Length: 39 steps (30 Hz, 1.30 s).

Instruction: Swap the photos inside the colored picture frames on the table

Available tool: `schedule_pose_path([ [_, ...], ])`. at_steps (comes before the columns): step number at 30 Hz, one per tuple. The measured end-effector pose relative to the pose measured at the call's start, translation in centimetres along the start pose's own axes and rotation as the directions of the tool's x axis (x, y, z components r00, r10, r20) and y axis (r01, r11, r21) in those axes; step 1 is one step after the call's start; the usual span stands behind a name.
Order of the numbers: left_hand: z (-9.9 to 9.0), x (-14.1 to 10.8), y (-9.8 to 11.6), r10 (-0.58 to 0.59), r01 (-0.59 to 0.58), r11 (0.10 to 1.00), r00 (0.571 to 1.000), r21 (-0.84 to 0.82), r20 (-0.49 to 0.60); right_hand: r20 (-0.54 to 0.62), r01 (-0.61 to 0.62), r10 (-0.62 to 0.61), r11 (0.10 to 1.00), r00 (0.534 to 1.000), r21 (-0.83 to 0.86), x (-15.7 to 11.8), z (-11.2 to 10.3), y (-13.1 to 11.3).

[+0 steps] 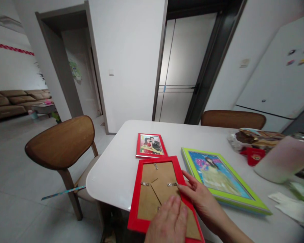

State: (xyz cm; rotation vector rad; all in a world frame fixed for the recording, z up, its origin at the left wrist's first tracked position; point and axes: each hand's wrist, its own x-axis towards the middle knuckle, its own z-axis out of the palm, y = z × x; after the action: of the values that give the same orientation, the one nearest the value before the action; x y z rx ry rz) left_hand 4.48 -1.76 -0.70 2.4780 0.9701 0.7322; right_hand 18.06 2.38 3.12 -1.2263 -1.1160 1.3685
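A red picture frame (134, 216) lies back side up at the near edge of the table, with a brown backing board and metal clips. My left hand (168, 219) rests flat on the lower part of the board, fingers stretched out side by side. At the frame's right edge, my right hand (201, 199) grips the rim, its thumb and finger near the right clip (171, 184). Just beyond lies a smaller red framed photo (152, 145), picture side up. A larger green framed photo (224, 177) lies face up to the right.
The white table (111, 168) has a rounded left corner, with a wooden chair (63, 141) beside it. On the right stand a pale pink tumbler (281, 158), a plastic bag of things (258, 136) and white tissue (288, 204). Another chair (233, 118) is behind the table.
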Motion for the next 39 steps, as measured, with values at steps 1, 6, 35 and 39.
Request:
schedule_pose_path([
  [1, 0.5, 0.1, -0.1, -0.024, 0.024, 1.000, 1.000, 0.015, 0.019, -0.008, 0.013, -0.013, 0.997, 1.000, -0.079, 0.5, -0.3, 0.8],
  [6, 0.0, 0.1, -0.6, -0.094, 0.098, 0.995, 0.980, -0.014, 0.174, -0.061, 0.100, -0.186, 0.743, 0.981, -0.661, 2.4, -1.3, 3.8],
  [35, -5.0, -2.5, -4.0, -0.246, 0.251, 0.967, 0.965, 0.048, -0.096, 0.385, 0.488, -0.352, 0.277, 0.853, -0.828, 4.3, 6.3, 2.8],
  [39, -4.7, -2.7, -4.1, -0.234, 0.240, 0.970, 0.964, 0.034, -0.126, 0.363, 0.460, -0.352, 0.246, 0.862, -0.853, 5.4, 7.9, 3.0],
])
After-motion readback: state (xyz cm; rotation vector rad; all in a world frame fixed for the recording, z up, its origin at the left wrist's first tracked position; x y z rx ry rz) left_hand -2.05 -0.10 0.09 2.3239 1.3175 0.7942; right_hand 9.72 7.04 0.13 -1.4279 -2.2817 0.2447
